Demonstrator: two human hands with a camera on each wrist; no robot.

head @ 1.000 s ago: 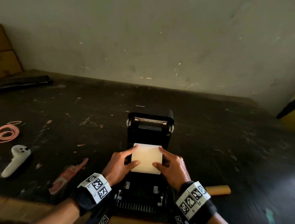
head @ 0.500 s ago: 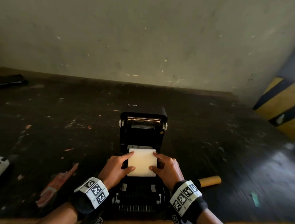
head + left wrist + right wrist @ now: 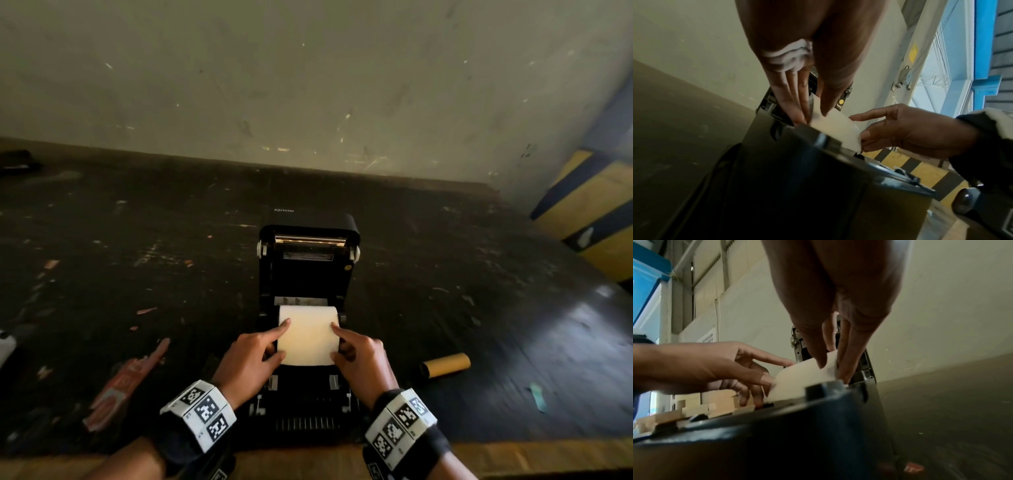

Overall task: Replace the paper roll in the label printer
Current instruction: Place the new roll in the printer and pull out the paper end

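The black label printer (image 3: 308,274) stands on the dark table with its lid raised. A white paper roll (image 3: 308,337) lies in its open bay. My left hand (image 3: 280,339) holds the roll's left end, with index finger and thumb on its top face. My right hand (image 3: 337,342) holds the right end the same way. In the left wrist view my left hand (image 3: 812,116) pinches the roll (image 3: 834,128) above the printer body (image 3: 797,178). In the right wrist view my right hand (image 3: 832,371) clasps the roll's end (image 3: 803,378), and the left hand (image 3: 782,372) is opposite.
An empty brown cardboard core (image 3: 445,365) lies on the table right of the printer. A red wrapper (image 3: 126,380) lies to the left, and a white object (image 3: 5,342) shows at the left edge. A yellow-and-black striped block (image 3: 599,212) stands at far right, the wall (image 3: 308,85) behind.
Both hands keep their hold on the roll, which sits a little lower in the bay. The head view has swung right, bringing the striped block into sight.
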